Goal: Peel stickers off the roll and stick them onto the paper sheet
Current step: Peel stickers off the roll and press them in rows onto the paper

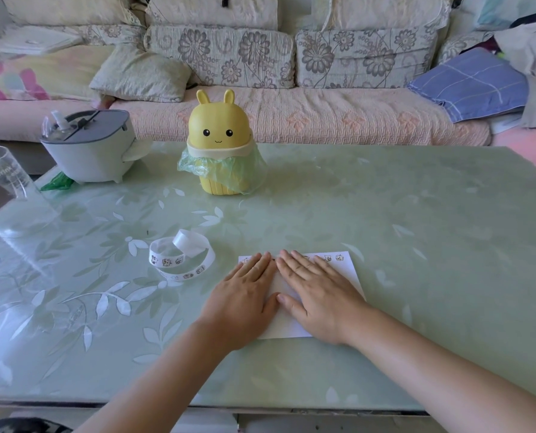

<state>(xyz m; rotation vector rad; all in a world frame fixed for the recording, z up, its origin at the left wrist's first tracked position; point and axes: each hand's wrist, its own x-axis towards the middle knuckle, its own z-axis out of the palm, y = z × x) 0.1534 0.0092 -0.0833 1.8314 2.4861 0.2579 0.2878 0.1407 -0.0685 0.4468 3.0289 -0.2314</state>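
A white paper sheet point(347, 271) lies flat on the green table near the front. A row of small cartoon stickers point(333, 257) runs along its far edge, partly hidden by my fingers. My left hand point(244, 295) and my right hand point(316, 295) both lie flat on the sheet with straight fingers, side by side, thumbs nearly touching. The sticker roll point(180, 260), a loose white coil of backing tape with cartoon stickers, sits on the table to the left of the sheet, apart from both hands.
A yellow bunny-shaped bin point(218, 145) with a green bag stands behind the sheet. A grey-white appliance point(88, 151) sits at the back left and a clear glass cup point(1, 179) at the far left edge. A sofa runs behind the table point(416, 214).
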